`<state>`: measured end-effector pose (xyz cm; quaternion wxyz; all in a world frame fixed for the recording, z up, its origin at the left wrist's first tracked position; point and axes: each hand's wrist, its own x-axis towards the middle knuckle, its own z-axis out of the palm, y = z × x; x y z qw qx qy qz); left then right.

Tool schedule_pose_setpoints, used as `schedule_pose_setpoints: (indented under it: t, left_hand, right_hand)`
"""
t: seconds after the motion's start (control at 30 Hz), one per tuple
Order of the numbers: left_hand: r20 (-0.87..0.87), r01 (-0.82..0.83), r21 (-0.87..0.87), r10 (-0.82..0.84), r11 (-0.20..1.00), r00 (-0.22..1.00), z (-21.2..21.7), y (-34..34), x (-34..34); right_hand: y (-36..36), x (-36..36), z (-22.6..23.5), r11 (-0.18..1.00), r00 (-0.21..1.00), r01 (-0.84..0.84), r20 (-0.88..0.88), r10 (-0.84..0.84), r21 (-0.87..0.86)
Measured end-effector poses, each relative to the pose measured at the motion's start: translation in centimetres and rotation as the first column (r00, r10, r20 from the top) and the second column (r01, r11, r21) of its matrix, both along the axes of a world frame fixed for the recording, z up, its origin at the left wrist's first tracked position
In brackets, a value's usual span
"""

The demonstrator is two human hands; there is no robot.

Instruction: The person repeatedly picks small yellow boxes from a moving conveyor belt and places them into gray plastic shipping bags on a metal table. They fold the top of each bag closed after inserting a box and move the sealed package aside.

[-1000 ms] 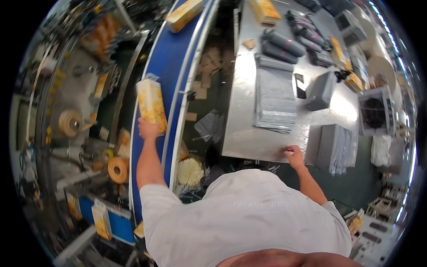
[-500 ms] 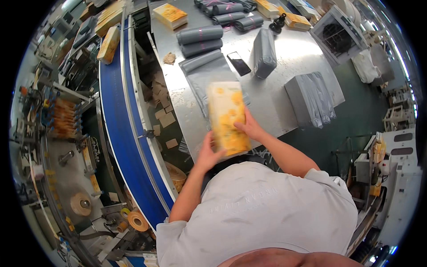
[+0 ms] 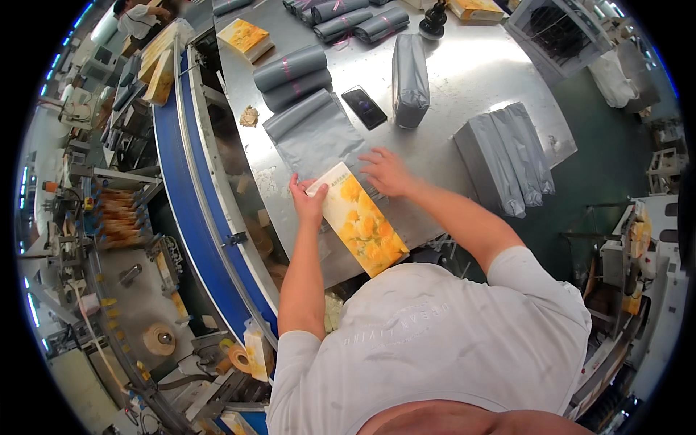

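Note:
A white-and-yellow flower-printed pack [image 3: 362,221], long and box-shaped, lies slanted at the table's near edge. My left hand [image 3: 308,199] grips its far left end, thumb on top; the fingers beneath are partly hidden. Just beyond that end, a grey plastic bag [image 3: 315,134] lies flat, its far part rolled. My right hand [image 3: 388,172] is off the pack, fingers stretched toward the bag's near right corner; whether they touch the film I cannot make out. A dark phone [image 3: 364,107] rests right of the bag.
Beyond the bag lie grey bag rolls [image 3: 293,69]. A grey wrapped pack [image 3: 411,80] stands upright, and several more [image 3: 504,159] are grouped at the table's right edge. Left of the metal table runs a blue conveyor [image 3: 185,196]. A black-topped bottle [image 3: 433,22] stands at the back.
The pack has turned so its far end points left. My right hand has let go of it and moved up toward the bag; my left hand has shifted to the far end. The view has shifted.

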<state>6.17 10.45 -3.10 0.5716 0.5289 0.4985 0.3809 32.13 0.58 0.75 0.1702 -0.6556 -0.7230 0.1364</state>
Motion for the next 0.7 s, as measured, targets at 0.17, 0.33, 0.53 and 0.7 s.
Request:
schedule_pose_setpoints:
  t: [0.17, 0.33, 0.53, 0.7]
  left_hand:
    - [-0.543, 0.512, 0.242, -0.322, 0.824, 0.775, 3.0, 0.2, 1.1]
    - [-0.855, 0.627, 0.339, -0.05, 0.701, 0.517, 7.6, -1.0, 5.7]
    - [-0.565, 0.129, 0.204, 0.01, 0.97, 0.825, 0.8, -4.8, 5.1]
    - [-0.377, 0.284, 0.29, -0.163, 0.914, 0.911, 0.2, -8.1, 1.9]
  right_hand:
    - [4.1, 2.3, -0.7, 0.981, 0.978, -0.142, 0.137, 0.159, -0.13]
    - [3.6, 2.7, 3.1, 0.991, 0.987, -0.135, -0.096, 0.132, -0.027]
    - [0.1, 2.9, 0.6, 0.951, 0.886, -0.245, -0.355, 0.298, 0.186]
    - [1.7, 3.2, -2.9, 0.991, 0.907, 0.129, -0.406, -0.109, 0.021]
